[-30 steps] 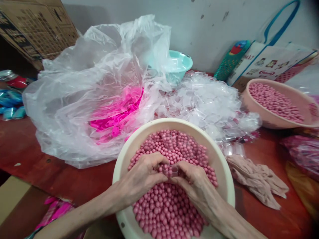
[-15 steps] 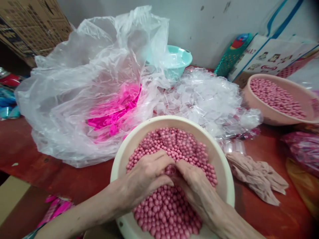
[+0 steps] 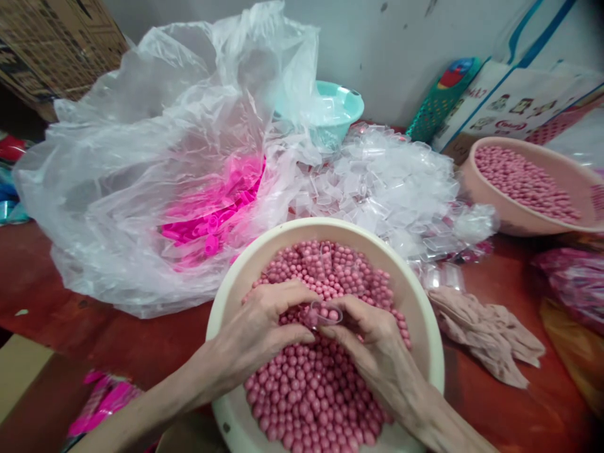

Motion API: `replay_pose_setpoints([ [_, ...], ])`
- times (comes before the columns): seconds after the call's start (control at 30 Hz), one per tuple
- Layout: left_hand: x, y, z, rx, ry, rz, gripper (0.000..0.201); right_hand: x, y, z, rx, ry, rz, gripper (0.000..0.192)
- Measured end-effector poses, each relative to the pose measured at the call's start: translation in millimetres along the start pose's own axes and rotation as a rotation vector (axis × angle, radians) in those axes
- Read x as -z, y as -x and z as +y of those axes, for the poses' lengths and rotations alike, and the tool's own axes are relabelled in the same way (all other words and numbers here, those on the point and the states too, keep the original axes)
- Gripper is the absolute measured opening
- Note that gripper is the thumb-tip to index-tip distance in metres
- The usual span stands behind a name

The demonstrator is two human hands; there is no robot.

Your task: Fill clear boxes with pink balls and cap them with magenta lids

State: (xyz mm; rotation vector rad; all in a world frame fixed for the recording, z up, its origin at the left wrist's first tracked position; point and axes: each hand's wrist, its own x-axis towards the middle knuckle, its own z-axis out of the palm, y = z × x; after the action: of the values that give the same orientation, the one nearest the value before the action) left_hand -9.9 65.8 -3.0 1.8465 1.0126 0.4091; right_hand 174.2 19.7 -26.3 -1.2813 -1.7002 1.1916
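A cream basin [image 3: 427, 314] holds many round pink beads [image 3: 311, 402]. Over them, my right hand [image 3: 377, 340] pinches the rim of a small clear plastic container [image 3: 325, 313] between thumb and fingers; a few pink beads show inside it. My left hand [image 3: 264, 321] is curved at the container's left side, thumb and fingers apart; whether it touches the container I cannot tell. More clear containers [image 3: 326, 259] lie on the beads at the basin's far side.
Behind the basin are a clear plastic bag [image 3: 117, 170] with bright pink plastic pieces [image 3: 212, 220], a heap of clear containers [image 3: 387, 182] and a turquoise bowl [image 3: 337, 116]. To the right are a pink basin [image 3: 509, 214] of beads and a beige cloth [image 3: 486, 333].
My hands have moved slightly apart. The clear container with beads, mostly hidden between them before, now shows in my right hand. My left thumb and fingers have spread.
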Motion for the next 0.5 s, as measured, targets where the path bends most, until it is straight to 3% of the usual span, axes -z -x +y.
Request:
replay_pose_setpoints([
  [0.13,-4.9,1,-3,0.116,-0.01,-0.03,0.018,2,0,1,-0.031,-0.016,-0.016,0.007],
  [0.33,-5.9,-1,-1,0.231,0.202,-0.069,0.01,1,-2,1,-0.077,-0.088,-0.026,0.008],
  [0.43,0.3,-4,-6,0.233,0.162,0.042,0.011,-1,0,1,-0.089,0.042,0.107,0.014],
  [0.5,5.6,-6,-14,0.187,0.046,0.141,0.014,3,4,1,-0.014,0.175,0.174,0.014],
])
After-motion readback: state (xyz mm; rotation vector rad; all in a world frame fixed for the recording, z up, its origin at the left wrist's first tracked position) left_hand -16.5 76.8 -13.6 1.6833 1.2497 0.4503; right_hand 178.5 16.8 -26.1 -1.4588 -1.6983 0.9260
